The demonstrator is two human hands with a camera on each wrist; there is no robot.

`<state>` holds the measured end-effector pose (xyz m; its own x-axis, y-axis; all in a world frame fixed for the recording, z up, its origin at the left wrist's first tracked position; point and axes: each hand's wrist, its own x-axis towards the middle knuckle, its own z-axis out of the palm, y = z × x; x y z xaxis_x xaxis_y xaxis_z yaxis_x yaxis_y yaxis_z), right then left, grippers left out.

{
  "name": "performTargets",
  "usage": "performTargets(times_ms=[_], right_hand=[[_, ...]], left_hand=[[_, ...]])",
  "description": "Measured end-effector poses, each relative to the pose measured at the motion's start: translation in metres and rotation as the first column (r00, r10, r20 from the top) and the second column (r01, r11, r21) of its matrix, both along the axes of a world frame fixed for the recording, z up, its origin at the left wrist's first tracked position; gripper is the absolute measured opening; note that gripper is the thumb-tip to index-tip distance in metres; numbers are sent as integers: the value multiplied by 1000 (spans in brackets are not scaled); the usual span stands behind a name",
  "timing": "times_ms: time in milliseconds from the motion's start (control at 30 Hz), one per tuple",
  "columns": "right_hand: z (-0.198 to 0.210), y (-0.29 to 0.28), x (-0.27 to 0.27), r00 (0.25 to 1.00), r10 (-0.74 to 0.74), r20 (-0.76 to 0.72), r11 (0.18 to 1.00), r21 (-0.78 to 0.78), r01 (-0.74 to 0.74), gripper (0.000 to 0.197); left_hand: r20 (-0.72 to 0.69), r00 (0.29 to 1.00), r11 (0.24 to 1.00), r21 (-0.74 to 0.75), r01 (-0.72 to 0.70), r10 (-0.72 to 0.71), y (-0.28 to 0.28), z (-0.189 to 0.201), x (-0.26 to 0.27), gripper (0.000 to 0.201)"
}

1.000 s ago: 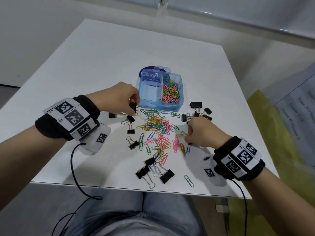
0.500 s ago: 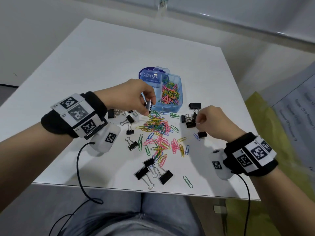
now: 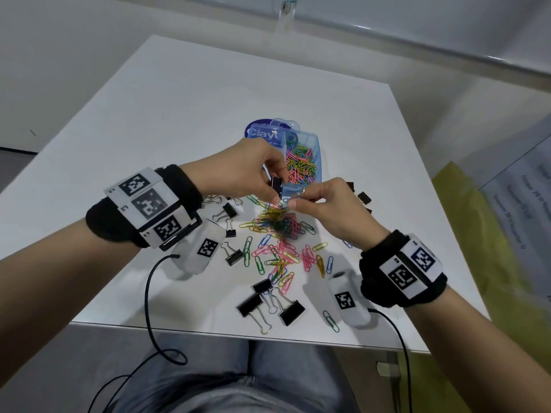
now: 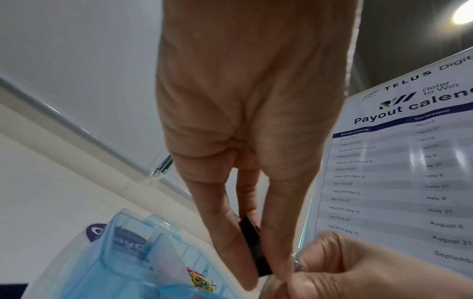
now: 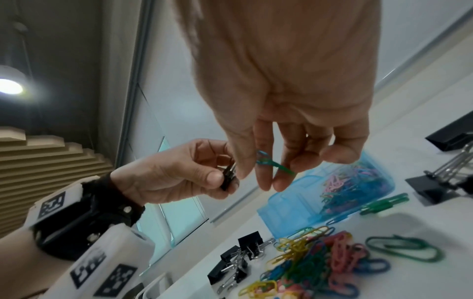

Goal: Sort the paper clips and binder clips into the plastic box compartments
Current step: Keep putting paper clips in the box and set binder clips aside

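Note:
My left hand (image 3: pixel 275 192) pinches a small black binder clip (image 3: pixel 276 186) just in front of the blue plastic box (image 3: pixel 317 162). The box's right compartment holds many coloured paper clips (image 3: pixel 299 166); my left hand hides its left compartment. My right hand (image 3: pixel 293 201) meets the left hand's fingertips. In the right wrist view its fingers (image 5: pixel 266 182) hold a teal-green paper clip (image 5: pixel 275 164), and its thumb touches the binder clip (image 5: pixel 229 176). The left wrist view shows the binder clip (image 4: pixel 253 248) between thumb and fingers. Loose paper clips (image 3: pixel 277 228) lie heaped below both hands.
Black binder clips lie left of the heap (image 3: pixel 229 211), near the front edge (image 3: pixel 256 302) and behind my right hand (image 3: pixel 363 198). One paper clip (image 3: pixel 331 321) lies near the table's front edge (image 3: pixel 208 329). A yellow-green surface (image 3: pixel 477 234) borders the table's right side.
Both hands rose and came together in front of the box. The right hand left the binder clips at the right and moved left to the clip in my left hand.

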<state>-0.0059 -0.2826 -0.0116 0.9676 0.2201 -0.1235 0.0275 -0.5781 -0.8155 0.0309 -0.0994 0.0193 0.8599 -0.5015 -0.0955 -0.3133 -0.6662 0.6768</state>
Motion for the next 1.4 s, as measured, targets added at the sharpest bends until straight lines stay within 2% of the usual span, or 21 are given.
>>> performTargets(times_ms=[100,200,300,467,633,867,1067,1167,1333,1400], right_hand=[[-1,-2,-1,1000,-11,6,1000,17,11,29],[-2,-5,0,993,-114,27,983,145,109,16],[0,-8,1,983,-178,-48,922,341,183,7],[0,-15,7,964,-214,-156,832,488,263,8],[2,-17,10,966,-225,-131,830,493,260,13],[2,-8,9,969,-194,-156,840,484,246,10],[0,-4,9,961,-227,-160,800,532,278,11],[-1,-2,10,939,-259,-228,732,588,345,8],[3,-2,13,874,-210,-438,538,695,478,9],[5,-2,14,851,-194,-488,488,704,515,9]], left_hand=[[0,1000,1000,9,-29,29,0,1,0,26],[-1,998,998,-6,-65,65,1,-1,2,23],[-38,995,995,-36,-98,97,5,-1,5,22],[-104,988,990,-69,-122,114,12,0,8,21],[-111,986,989,-75,-129,121,13,1,7,23],[-136,984,985,-108,-134,119,9,1,5,22],[-125,984,984,-107,-141,127,7,1,4,22],[-60,990,985,-110,-135,129,9,0,5,24],[17,990,981,-138,-139,142,11,0,4,25],[58,988,983,-126,-132,140,10,1,3,25]])
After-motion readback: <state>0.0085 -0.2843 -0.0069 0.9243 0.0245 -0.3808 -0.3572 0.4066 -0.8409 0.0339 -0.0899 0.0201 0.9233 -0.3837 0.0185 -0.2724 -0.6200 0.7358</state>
